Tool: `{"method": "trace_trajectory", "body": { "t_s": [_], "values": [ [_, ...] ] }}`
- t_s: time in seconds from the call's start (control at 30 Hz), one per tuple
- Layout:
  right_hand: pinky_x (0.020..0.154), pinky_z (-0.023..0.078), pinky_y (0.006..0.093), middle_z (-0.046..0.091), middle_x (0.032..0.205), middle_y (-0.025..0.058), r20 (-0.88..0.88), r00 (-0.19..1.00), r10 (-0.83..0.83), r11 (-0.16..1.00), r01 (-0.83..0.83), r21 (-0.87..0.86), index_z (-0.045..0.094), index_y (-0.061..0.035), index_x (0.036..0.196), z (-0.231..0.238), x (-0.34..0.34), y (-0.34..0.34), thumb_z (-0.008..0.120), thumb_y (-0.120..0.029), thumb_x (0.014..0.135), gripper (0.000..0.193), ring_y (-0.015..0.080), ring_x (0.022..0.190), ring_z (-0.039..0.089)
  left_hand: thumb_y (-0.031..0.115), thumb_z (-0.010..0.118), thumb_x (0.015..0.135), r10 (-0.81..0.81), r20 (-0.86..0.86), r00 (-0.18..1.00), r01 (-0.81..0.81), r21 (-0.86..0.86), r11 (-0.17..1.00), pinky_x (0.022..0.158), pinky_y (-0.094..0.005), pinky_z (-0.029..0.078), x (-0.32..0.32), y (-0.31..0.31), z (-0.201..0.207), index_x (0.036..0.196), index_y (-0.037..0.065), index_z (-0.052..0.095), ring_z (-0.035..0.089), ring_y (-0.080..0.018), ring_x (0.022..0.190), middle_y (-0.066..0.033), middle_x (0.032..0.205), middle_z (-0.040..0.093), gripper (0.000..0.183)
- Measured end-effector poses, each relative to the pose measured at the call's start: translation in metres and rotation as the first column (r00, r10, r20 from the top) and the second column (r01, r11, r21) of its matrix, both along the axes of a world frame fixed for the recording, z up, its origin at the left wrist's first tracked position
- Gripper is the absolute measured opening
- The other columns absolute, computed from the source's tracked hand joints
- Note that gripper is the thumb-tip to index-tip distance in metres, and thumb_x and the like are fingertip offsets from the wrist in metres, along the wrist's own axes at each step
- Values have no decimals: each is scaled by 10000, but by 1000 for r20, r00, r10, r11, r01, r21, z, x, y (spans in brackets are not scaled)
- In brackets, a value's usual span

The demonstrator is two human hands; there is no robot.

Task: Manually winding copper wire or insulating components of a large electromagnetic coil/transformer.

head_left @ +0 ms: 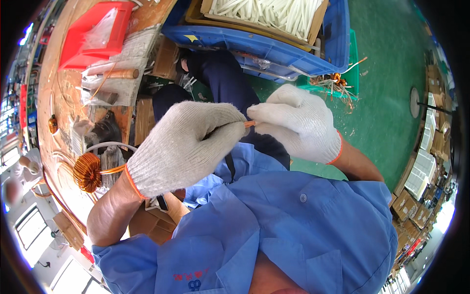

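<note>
A red bin [90,60] with a clear plastic bag [100,30] in it sits on the wooden bench [49,81], while to its right a blue crate [293,55] carries a cardboard box [264,32] of white tubes [264,14], beside a green basket [354,51] of wire scraps [335,84].

Head fisheye cam faces dn, near L hand [188,144] & R hand [301,122].

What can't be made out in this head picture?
All in the head view:
Copper-coloured wire: a short end shows; the gloved left hand hides the part inside its grip.
Right hand: whether its fingertips touch the wire is too small to tell.
Blue crate: far side cut off by the top edge.
Cardboard boxes at right: contents too small and blurred.
</note>
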State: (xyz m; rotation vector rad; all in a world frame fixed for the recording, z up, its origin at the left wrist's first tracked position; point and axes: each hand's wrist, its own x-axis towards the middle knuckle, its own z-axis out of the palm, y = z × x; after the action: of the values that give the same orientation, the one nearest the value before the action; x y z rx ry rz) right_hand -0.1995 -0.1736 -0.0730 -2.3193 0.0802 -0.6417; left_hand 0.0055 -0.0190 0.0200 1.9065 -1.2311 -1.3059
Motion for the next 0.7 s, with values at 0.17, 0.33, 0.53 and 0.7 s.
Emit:
{"method": "trace_trajectory", "body": {
  "t_s": [0.17, 0.33, 0.53, 0.7],
  "values": [
    [671, 572, 395, 754, 952, 107, -2, 1000, -12, 1000, 12, 26, 834, -93, 1191, 0, 0, 0, 938, -47, 782, 425, 303, 821, 737, 184, 660, 1081, 7, -6, 1000, -7, 4, 1000, 665, -397, 540, 0, -1, 0, 1109, -13, 788, 609, -225, 633, -196, 775, 687, 237],
    [681, 580, 392, 765, 959, 108, -12, 1000, -16, 998, 17, 68, 833, -85, 1189, -2, -4, -3, 926, -15, 779, 426, 297, 823, 741, 198, 656, 1083, 3, 5, 1000, -3, 1, 1000, 665, -400, 539, 1, 0, -5, 1108, -6, 789, 602, -238, 624, -198, 758, 679, 245],
    [694, 584, 386, 760, 956, 103, -22, 999, -26, 996, 28, 82, 837, -94, 1188, 0, -3, -1, 938, -37, 777, 426, 299, 820, 742, 202, 666, 1085, 10, -12, 1000, -10, -10, 1000, 677, -404, 543, 0, 0, -7, 1113, 0, 791, 605, -250, 638, -204, 779, 687, 239],
    [688, 579, 388, 742, 940, 92, -38, 999, -6, 1000, 7, 12, 842, -122, 1191, 7, 3, -1, 952, -65, 770, 439, 302, 817, 740, 205, 669, 1087, 29, -23, 999, -30, -1, 1000, 686, -416, 547, 0, -2, -1, 1106, 10, 788, 644, -338, 674, -223, 822, 705, 229]
  ]
}}
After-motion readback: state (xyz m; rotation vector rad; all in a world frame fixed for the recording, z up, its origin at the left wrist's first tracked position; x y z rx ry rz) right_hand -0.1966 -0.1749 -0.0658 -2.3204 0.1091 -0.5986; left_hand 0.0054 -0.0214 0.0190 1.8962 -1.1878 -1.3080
